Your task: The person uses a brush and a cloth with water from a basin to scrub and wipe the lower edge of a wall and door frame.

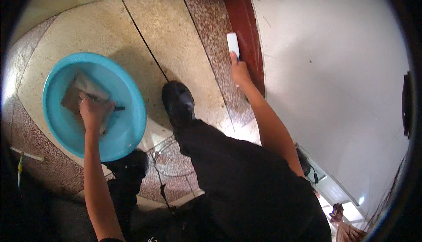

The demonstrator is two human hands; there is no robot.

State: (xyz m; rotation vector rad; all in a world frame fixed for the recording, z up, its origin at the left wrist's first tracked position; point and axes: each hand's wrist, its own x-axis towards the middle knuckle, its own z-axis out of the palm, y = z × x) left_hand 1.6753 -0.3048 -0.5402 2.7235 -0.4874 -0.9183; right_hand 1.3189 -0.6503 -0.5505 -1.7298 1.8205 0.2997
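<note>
My left hand (94, 110) is down in a light-blue plastic basin (140, 116) with cloudy water, its fingers closed on a brown-and-grey cloth (90, 85). A short black piece (119, 108) sticks out beside that hand; what it belongs to is hidden. Out to the right, my right hand (240, 72) grips a white flat-headed hand tool (233, 42), possibly a brush. A bit of dark blue shows by its handle, most of which the fingers cover. The white head lies over the dark red baseboard (245, 21) at the foot of a white wall (313, 87).
My black shoe (178, 100) stands on the stone-tile floor (155, 21) between basin and wall. A thin cable (174, 176) curves across the floor behind it. A thin yellow-and-white stick (20, 167) is at far left. A tied brown plastic bag (346, 230) shows at lower right.
</note>
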